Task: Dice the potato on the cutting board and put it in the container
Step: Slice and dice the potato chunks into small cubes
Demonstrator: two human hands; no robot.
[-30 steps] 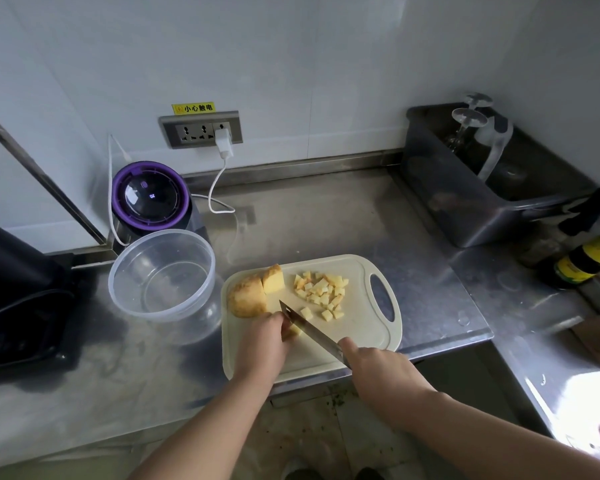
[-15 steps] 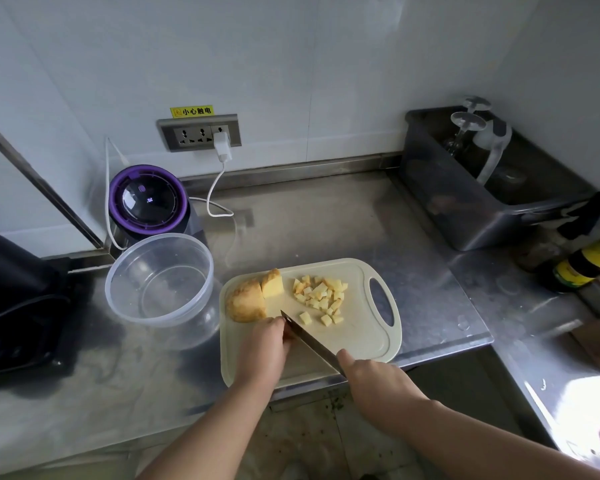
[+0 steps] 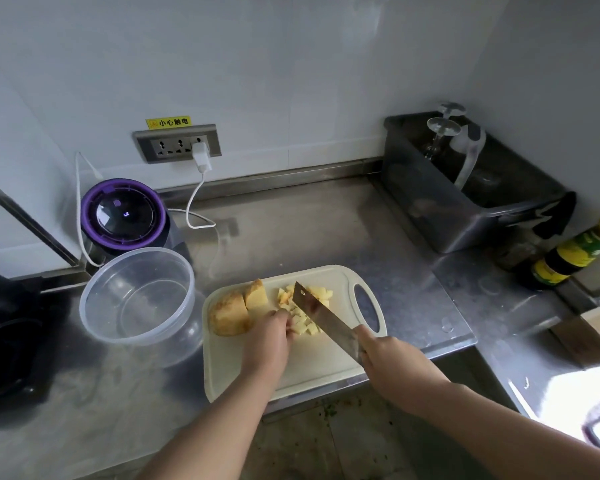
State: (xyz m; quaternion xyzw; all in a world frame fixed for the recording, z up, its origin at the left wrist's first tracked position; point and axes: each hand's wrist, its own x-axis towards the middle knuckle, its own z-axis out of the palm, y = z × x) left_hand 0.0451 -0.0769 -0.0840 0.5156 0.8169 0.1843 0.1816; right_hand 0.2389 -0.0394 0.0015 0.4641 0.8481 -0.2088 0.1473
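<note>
A cream cutting board [image 3: 312, 368] lies on the steel counter. At its far left sit two uncut potato chunks [image 3: 238, 306]. A heap of small potato cubes [image 3: 303, 315] lies in the board's middle, partly hidden by the knife [image 3: 321, 318]. My right hand [image 3: 392, 365] grips the knife handle, with the blade tilted over the cubes. My left hand [image 3: 269, 339] rests knuckles-down on the board against the cubes, fingers curled. The clear round container [image 3: 137, 294] stands empty just left of the board.
A purple-lidded appliance [image 3: 123, 216] stands behind the container, its white cable running to the wall socket [image 3: 177, 143]. A grey bin [image 3: 465, 199] with glassware sits at the back right. Bottles [image 3: 568, 258] stand to the right. A black object [image 3: 4, 337] fills the left edge.
The knife has swung from the board's near side up and over the cube heap. My left hand has slid up to the cubes. The view has shifted slightly.
</note>
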